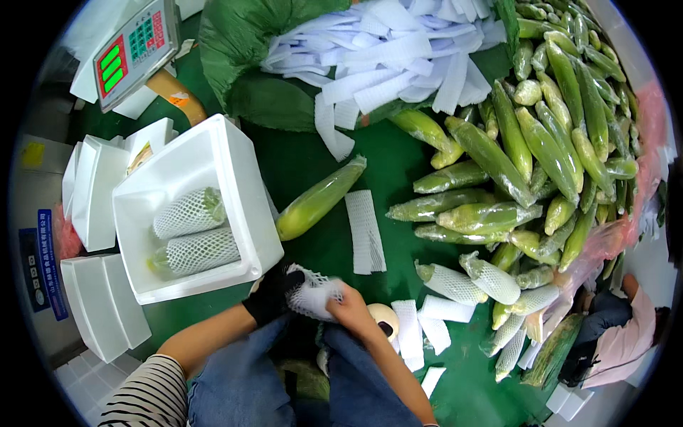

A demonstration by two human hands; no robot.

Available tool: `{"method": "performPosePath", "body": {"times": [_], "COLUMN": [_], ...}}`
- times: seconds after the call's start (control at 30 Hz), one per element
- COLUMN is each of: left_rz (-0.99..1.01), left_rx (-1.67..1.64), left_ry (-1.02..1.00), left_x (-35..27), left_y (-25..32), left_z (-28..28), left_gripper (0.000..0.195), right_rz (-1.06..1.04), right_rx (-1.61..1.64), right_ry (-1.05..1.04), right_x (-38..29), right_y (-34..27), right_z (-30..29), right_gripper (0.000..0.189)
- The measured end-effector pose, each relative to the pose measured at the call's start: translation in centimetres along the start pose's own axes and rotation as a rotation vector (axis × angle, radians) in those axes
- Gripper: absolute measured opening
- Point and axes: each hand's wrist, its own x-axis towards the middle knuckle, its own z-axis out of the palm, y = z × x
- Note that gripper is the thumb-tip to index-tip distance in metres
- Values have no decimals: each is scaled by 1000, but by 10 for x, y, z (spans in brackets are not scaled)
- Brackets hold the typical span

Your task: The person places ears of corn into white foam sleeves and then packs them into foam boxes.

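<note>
My left hand [272, 292], in a black glove, and my bare right hand [349, 309] both grip a white foam mesh sleeve [315, 294] above my lap. Whether anything is inside the sleeve cannot be told. Left of it stands a white foam box [269, 235] holding two foam-netted ears of corn [203, 252]. One plastic-wrapped ear of corn in green husk [320, 200] lies beside the box. A flat foam sleeve [365, 232] lies to its right. A roll of tape [383, 320] sits close to my right hand.
Many wrapped ears of corn [549, 144] are heaped at right, with several netted ones [453, 283] nearer. A green sack [272, 101] spills foam sleeves [384, 50]. A digital scale [136, 50] and white foam boxes [101, 304] stand left. A person in pink [624, 341] sits far right.
</note>
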Motion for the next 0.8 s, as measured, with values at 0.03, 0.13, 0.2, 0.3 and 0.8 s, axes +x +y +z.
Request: {"method": "performPosePath", "body": {"times": [0.03,0.13,0.2,0.3,0.8], "left_rz": [160,335,381,680,412], "left_rx": [393,926,747,911,1096], "left_ry": [113,387,411,360,450], "left_x": [0,3,5,38,88], "left_y": [-17,-36,-2,20,112], "left_z": [-10,-23,21,47,-36], "left_gripper": [19,29,31,35,55], "right_rz": [-130,-322,-484,-265,-178], "right_rx": [-175,-305,-208,835,451], "right_ry": [123,362,431,408,203], "right_x": [13,40,47,65,174], "right_y": [-4,-7,-7,7,-9], "right_z": [5,11,0,-1,35], "right_gripper": [24,27,27,21,49]}}
